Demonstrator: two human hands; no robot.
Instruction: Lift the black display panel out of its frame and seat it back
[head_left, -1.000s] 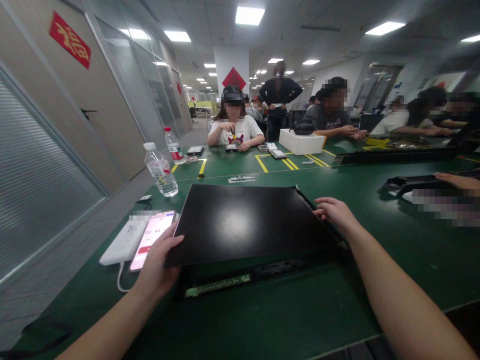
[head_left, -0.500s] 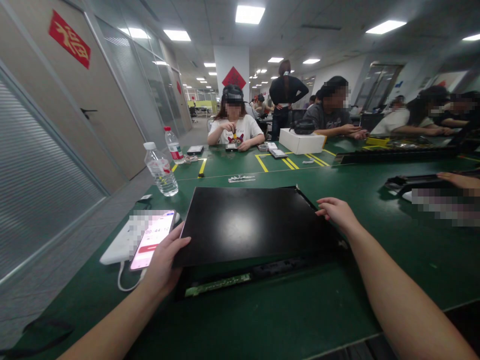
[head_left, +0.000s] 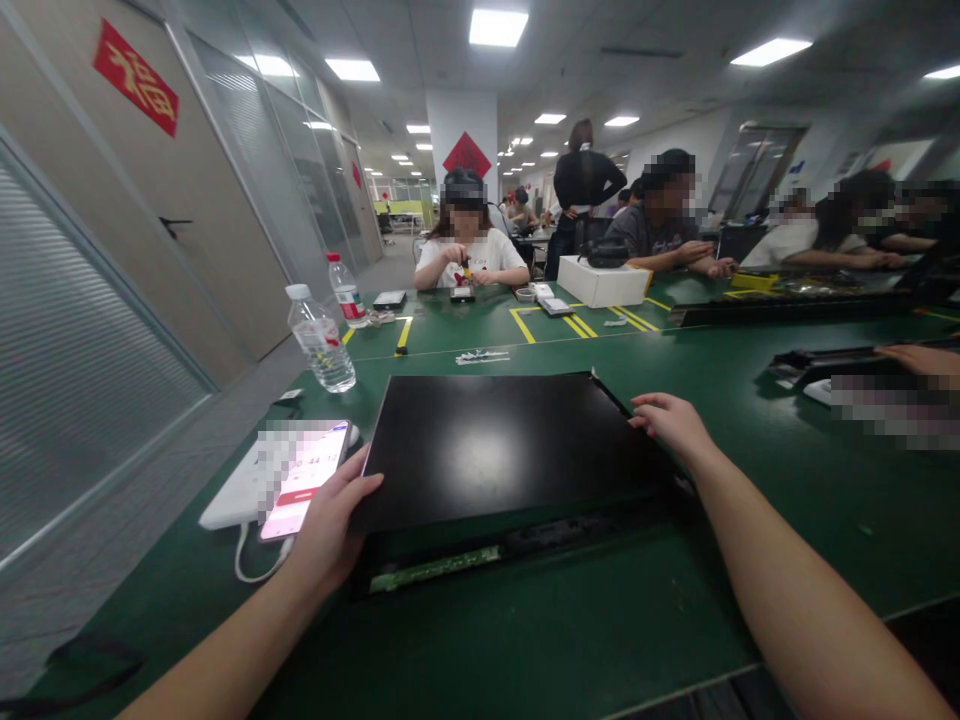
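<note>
A flat, glossy black screen panel (head_left: 487,455) lies before me over a black frame (head_left: 555,535) with a green circuit strip (head_left: 435,570) along its near side. The panel's near edge is raised above that strip. My left hand (head_left: 337,515) grips the panel's left edge, thumb on top and fingers hidden beneath. At the right edge my right hand (head_left: 671,425) has its bent fingers on the frame's side rail; its thumb is hidden.
To the left are a phone (head_left: 304,490) on a white device with a cable, and water bottles (head_left: 322,345). Small white scraps (head_left: 482,356) lie beyond the panel. A person (head_left: 469,240) works opposite; a co-worker's hand (head_left: 919,362) is at right beside a black part (head_left: 832,370).
Almost nothing differs. The panel's right side has shifted very slightly, and both my hands keep their places on the edges.
</note>
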